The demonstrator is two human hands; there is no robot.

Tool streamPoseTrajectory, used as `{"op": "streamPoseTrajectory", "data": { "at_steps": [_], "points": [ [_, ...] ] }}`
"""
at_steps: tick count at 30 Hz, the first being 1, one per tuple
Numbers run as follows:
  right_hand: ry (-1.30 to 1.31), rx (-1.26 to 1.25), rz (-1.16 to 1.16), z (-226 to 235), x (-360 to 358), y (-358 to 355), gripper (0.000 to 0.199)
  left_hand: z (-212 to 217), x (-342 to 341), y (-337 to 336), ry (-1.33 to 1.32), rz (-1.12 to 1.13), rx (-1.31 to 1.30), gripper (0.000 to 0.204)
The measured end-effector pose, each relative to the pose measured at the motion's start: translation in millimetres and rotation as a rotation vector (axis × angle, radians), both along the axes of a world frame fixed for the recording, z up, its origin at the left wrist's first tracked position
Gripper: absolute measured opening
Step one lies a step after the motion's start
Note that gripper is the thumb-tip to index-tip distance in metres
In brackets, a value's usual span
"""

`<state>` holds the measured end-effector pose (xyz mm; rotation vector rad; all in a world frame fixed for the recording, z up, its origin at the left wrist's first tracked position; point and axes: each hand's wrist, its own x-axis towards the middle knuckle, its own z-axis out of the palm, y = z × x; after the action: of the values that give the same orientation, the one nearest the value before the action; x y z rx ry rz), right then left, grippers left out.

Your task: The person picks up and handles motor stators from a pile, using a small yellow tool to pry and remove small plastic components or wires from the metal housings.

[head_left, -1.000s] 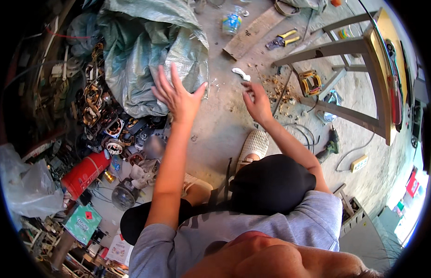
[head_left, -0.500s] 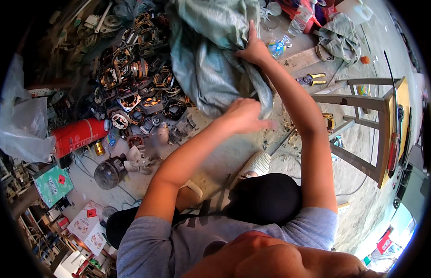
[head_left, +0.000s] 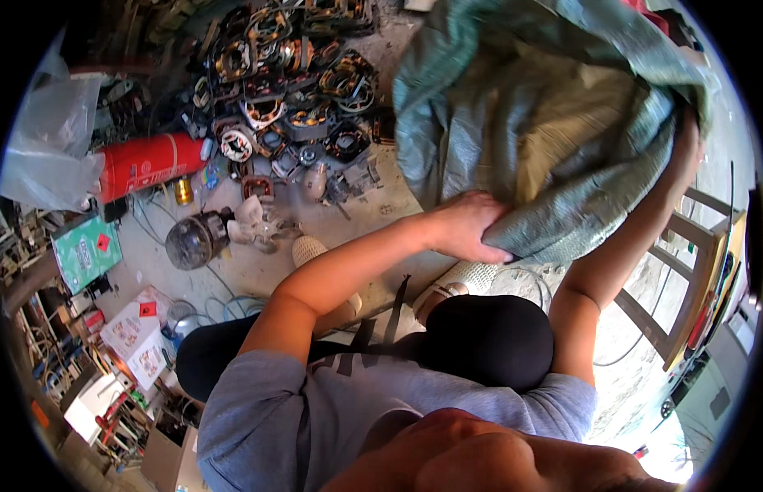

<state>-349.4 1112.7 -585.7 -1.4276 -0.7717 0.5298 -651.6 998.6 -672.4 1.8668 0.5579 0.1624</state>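
A large green woven sack (head_left: 447,98) is spread wide in front of me, its mouth toward me and its tan inside showing. At the near edge of the mouth, my left hand (head_left: 471,221) is closed on the rim, thumb along the outside. My right hand (head_left: 689,148) grips the right side of the rim, its fingers partly hidden by the fabric. Left of the sack lies a heap of motor stators (head_left: 262,107) with copper windings and metal frames.
Beside the heap lie a red cylinder (head_left: 152,166), a dark round motor housing (head_left: 194,240) and a pale fan blade (head_left: 258,221). A wooden stool (head_left: 685,271) lies at right. Boxes (head_left: 86,250) and clutter fill the left edge; cables cross the floor.
The sack has swung to the right and its mouth has spread wide. My left hand has taken hold of the near rim, and my right hand has moved right and grips the rim.
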Motion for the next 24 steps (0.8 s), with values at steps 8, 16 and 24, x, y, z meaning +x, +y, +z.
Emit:
{"op": "streamPoseTrajectory", "data": {
  "at_steps": [8, 16, 24],
  "points": [
    [-0.512, -0.257, 0.033, -104.4, 50.3, -5.8, 0.037, -48.0, -27.2, -21.5, 0.059, 0.277, -0.054, 0.067],
    [-1.029, -0.385, -0.095, -103.6, 17.3, -35.1, 0.082, -80.3, -132.8, 93.0, 0.732, 1.173, 0.655, 0.087],
    [-1.109, -0.303, -0.005, -103.6, -22.6, -48.8, 0.073, -107.8, -168.2, 141.2, 1.003, 1.069, 0.450, 0.098]
  ]
}}
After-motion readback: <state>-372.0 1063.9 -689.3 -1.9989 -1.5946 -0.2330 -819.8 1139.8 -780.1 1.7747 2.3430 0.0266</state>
